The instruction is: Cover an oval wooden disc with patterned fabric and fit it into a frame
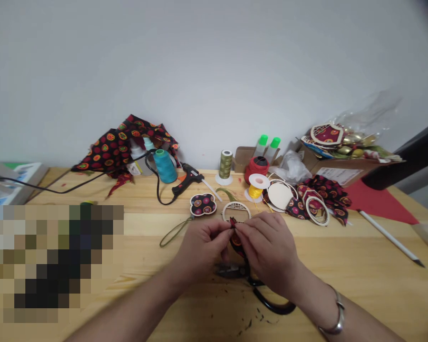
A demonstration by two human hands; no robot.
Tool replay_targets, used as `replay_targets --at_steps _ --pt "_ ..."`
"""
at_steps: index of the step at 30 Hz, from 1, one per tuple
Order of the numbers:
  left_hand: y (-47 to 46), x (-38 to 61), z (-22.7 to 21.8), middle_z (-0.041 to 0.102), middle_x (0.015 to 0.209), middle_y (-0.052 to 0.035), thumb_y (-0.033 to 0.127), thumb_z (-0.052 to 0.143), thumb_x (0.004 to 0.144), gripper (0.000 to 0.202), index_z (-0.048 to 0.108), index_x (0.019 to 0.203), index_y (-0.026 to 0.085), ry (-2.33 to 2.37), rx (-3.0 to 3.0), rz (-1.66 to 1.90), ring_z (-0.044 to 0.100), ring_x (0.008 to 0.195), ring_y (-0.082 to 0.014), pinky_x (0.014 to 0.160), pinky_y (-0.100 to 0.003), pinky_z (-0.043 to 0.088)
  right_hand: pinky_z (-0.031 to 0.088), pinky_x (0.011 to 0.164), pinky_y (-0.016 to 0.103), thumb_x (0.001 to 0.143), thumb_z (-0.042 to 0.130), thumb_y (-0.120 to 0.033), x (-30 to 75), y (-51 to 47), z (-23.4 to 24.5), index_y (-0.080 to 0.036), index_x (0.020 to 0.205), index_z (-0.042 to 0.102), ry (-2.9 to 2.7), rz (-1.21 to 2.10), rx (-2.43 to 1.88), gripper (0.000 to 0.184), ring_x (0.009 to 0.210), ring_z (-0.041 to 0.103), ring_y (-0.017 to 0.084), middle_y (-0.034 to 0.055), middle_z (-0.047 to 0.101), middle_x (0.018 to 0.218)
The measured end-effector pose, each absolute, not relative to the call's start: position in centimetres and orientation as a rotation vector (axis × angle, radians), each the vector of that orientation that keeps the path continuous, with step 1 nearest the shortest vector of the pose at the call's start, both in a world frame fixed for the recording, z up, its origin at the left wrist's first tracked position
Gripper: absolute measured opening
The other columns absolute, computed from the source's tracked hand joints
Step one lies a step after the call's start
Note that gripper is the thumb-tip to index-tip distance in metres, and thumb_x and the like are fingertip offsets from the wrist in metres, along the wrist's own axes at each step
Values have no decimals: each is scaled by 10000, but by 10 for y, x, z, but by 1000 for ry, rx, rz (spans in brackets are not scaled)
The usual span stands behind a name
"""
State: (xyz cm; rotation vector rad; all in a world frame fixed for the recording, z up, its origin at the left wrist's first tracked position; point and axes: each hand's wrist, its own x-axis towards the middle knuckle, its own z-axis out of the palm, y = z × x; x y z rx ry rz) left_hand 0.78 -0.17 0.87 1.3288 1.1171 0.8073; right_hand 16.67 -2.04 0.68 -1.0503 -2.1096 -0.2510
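Blue spool [166, 167], red sheet [381, 203], pencil [390, 237]

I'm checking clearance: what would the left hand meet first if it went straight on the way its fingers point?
Past the patterned fabric it pinches, the left hand would likely meet the right hand first, though exact depth is unclear.

Lower centre now, left hand [204, 241] and right hand [271, 247] partly hide patterned cloth [237, 244], mosaic blocks [57, 263] masking lower left!
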Motion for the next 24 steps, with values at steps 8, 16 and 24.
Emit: replay_targets --at_steps 8,16,24 --pt "-4 7 0 546 554 54 228 540 794 180 695 727 166 1115 1504 827 462 471 -54 452 -133 378 351 621 332 811 530 -98 167 -19 5 -149 769 647 -2119 -52 -1086 134 664 495 174 44 649 690" --pt "-2 6 -1 502 487 70 205 522 789 181 691 738 162 1116 1481 802 444 392 -44 386 -128 331 401 609 294 793 552 -117 169 -15 3 -154 745 672 -1983 206 -1107 135 636 542 159 43 640 651" --pt "-2 6 6 554 479 58 242 574 750 160 711 784 165 1095 1282 806 461 363 -50 379 -142 348 437 569 233 791 574 -174 172 -13 6 -166 710 652 -1715 574 -1307 113 589 554 123 5 621 630"
